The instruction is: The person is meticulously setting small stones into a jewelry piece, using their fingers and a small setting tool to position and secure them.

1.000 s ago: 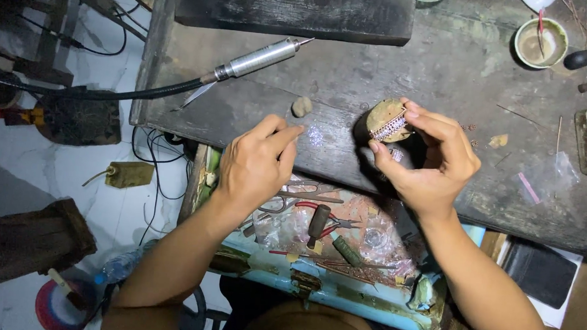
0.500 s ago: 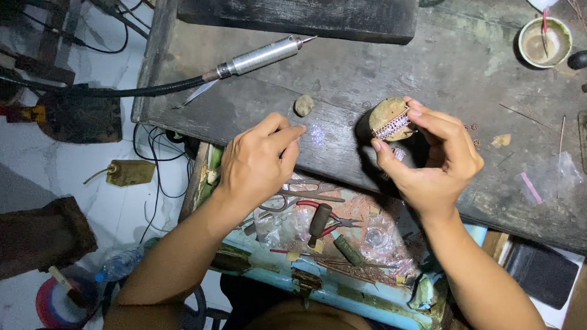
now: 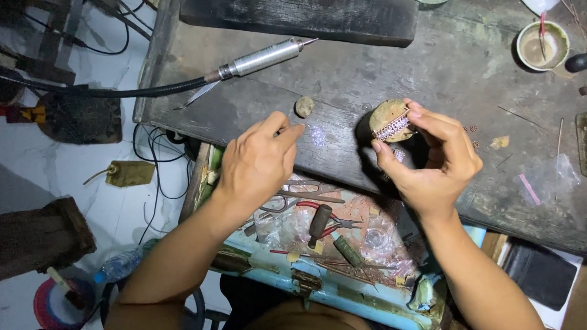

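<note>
Head view: right hand (image 3: 434, 162) pinches a brown lump (image 3: 388, 118) bearing a sparkling strip (image 3: 392, 128), just above the bench (image 3: 352, 74) near its front edge. Left hand (image 3: 257, 160) rests at that edge, fingers curled, holding nothing visible. A small pebble (image 3: 304, 106) lies nearby; a rotary handpiece (image 3: 262, 58) lies toward the left corner.

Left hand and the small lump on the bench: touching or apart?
Apart. The head view shows bare bench between the left hand and the lump.

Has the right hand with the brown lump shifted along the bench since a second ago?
No. The right hand still holds the brown lump right of the small pebble, about as far.
</note>
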